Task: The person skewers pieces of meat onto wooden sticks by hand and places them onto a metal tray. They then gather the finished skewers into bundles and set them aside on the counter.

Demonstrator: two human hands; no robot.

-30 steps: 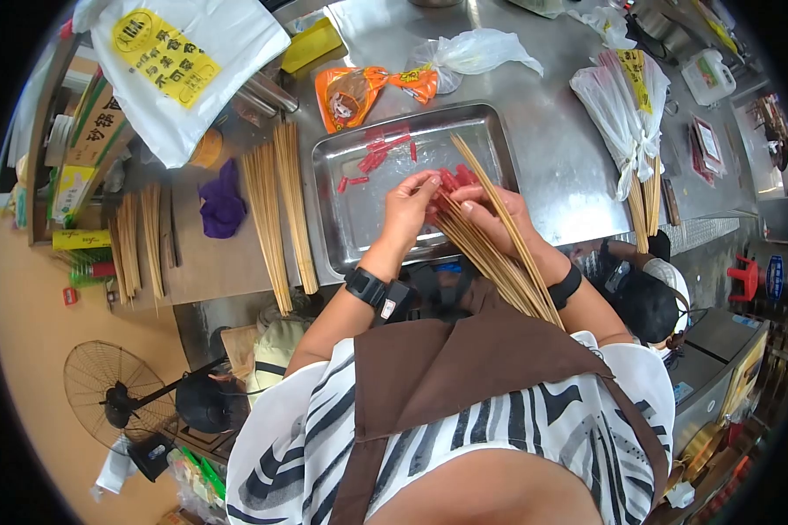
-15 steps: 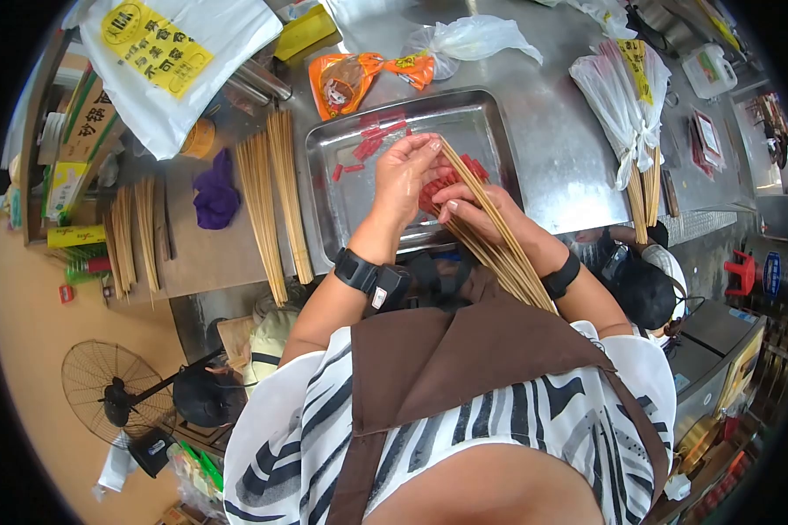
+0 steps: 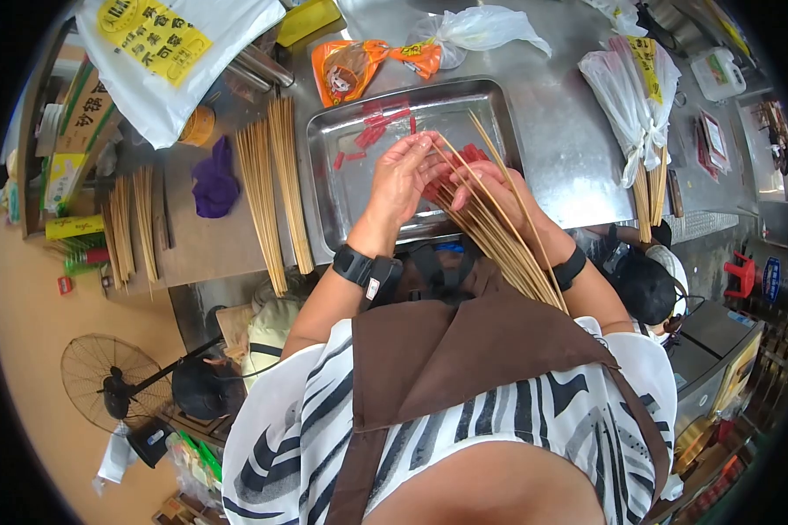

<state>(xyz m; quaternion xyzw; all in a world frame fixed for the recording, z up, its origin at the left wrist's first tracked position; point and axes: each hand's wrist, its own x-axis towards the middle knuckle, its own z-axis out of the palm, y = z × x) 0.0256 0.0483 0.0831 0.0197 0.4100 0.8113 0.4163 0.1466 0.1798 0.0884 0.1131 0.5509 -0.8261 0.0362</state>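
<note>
Both hands have drifted a little toward the tray's near edge since a second ago, and the bunch has fanned wider at its far tips; half a second ago the left fingers were reaching higher over the tray.

Nearest, the bundle of bamboo skewers (image 3: 508, 254) runs from the apron up through the right hand (image 3: 503, 199), whose fingers are curled around the sticks, gripping them with the thumb across the top. Red pieces (image 3: 460, 166) already sit threaded near the far ends of several sticks, so part of the bunch looks done, though how many sticks are still bare I cannot tell. The left hand (image 3: 400, 179), just beside it, has its fingertips drawn together at the skewer tips, apparently pinching a red piece or a single stick; which one is hidden.

Beyond the hands, loose red pieces (image 3: 372, 136) lie scattered at the far left of the metal tray (image 3: 341, 210), a fair supply left to thread. Left of the tray, more skewers (image 3: 276, 188) lie in rows on the counter, untouched. Farther off rest an orange snack packet (image 3: 346, 68) and white plastic bags (image 3: 635, 87).
</note>
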